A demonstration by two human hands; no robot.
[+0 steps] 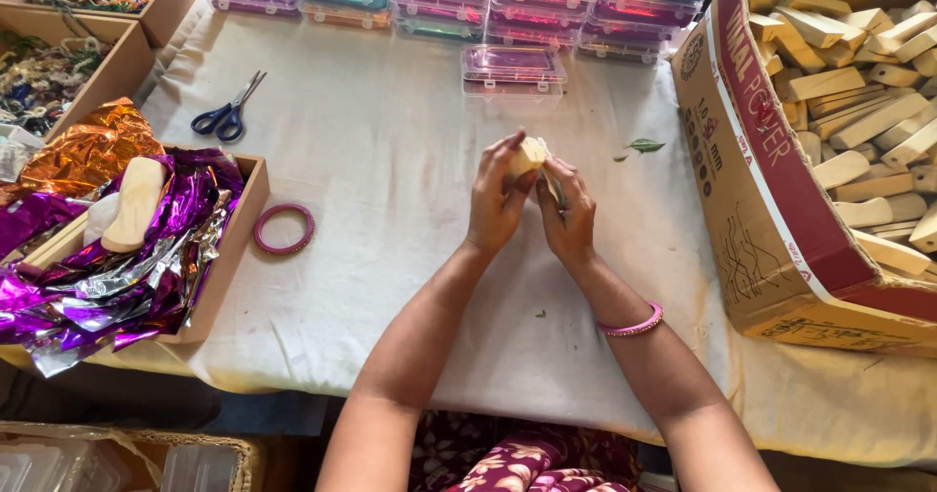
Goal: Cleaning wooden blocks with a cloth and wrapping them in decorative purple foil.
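Observation:
My left hand (496, 202) and my right hand (569, 217) meet over the middle of the white-clothed table (390, 160). Together they grip a small pale wooden piece (528, 154), held upright between the fingertips. Something thin and shiny shows against the piece under my right fingers; I cannot tell what it is. A pink bangle (634, 324) sits on my right wrist.
A large cardboard box (771, 219) of pale wooden pieces stands at the right. At the left, a tray (229, 248) holds purple and silver foil and a wooden piece. Scissors (228, 112), a pink bangle (284, 228), stacked clear plastic cases (512, 67) and small green leaves (644, 145) lie about.

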